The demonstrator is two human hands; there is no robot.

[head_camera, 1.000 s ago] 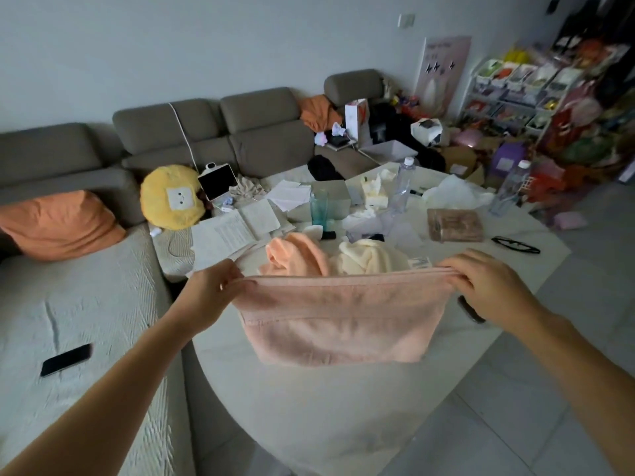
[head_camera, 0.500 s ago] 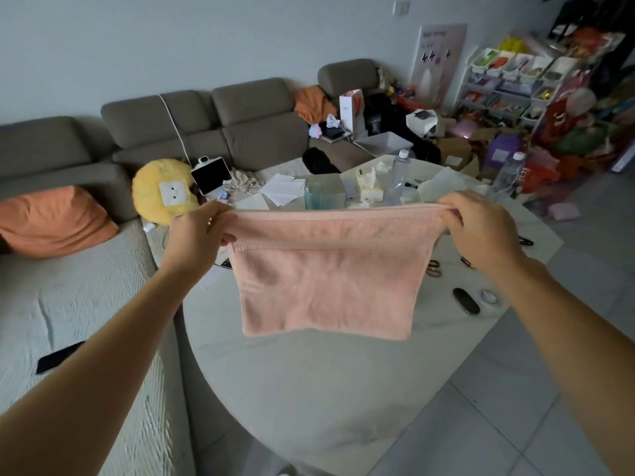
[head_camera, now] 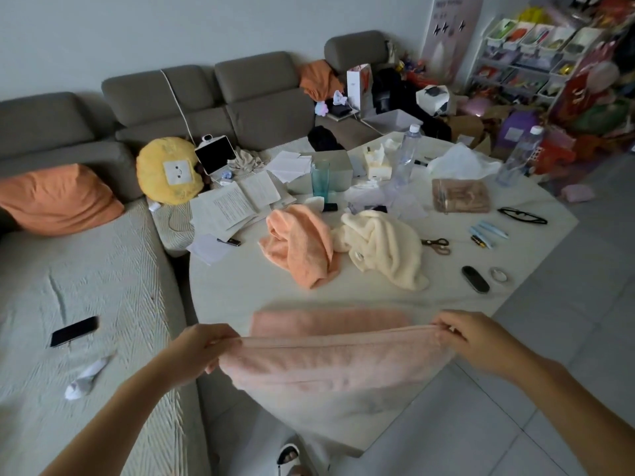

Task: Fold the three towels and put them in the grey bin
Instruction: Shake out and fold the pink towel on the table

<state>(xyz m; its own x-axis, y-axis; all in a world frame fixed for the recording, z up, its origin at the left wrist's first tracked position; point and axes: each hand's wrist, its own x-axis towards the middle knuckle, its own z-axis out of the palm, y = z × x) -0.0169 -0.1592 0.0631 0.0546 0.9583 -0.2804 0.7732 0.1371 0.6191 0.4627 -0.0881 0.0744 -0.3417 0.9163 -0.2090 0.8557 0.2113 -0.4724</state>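
Note:
A pink towel (head_camera: 330,359) is stretched between my hands at the near edge of the white table (head_camera: 240,290). My left hand (head_camera: 202,348) pinches its left top corner and my right hand (head_camera: 477,338) pinches the right one. Its lower part lies on the tabletop beyond my hands. An orange towel (head_camera: 299,245) lies crumpled mid-table, touching a crumpled cream towel (head_camera: 385,245) to its right. A grey bin (head_camera: 395,120) stands beyond the table's far side by the sofa.
Papers (head_camera: 233,204), a green glass (head_camera: 320,176), a water bottle (head_camera: 407,154), scissors (head_camera: 436,245), a black remote (head_camera: 475,279) and glasses (head_camera: 522,215) crowd the table's far half. The grey sofa (head_camera: 86,286) lies left, holding a phone (head_camera: 74,331). Toy shelves (head_camera: 536,53) stand far right.
The pink towel hung in the air, held up high in front of me; now both hands have come down and toward me, laying its lower part on the table's near edge.

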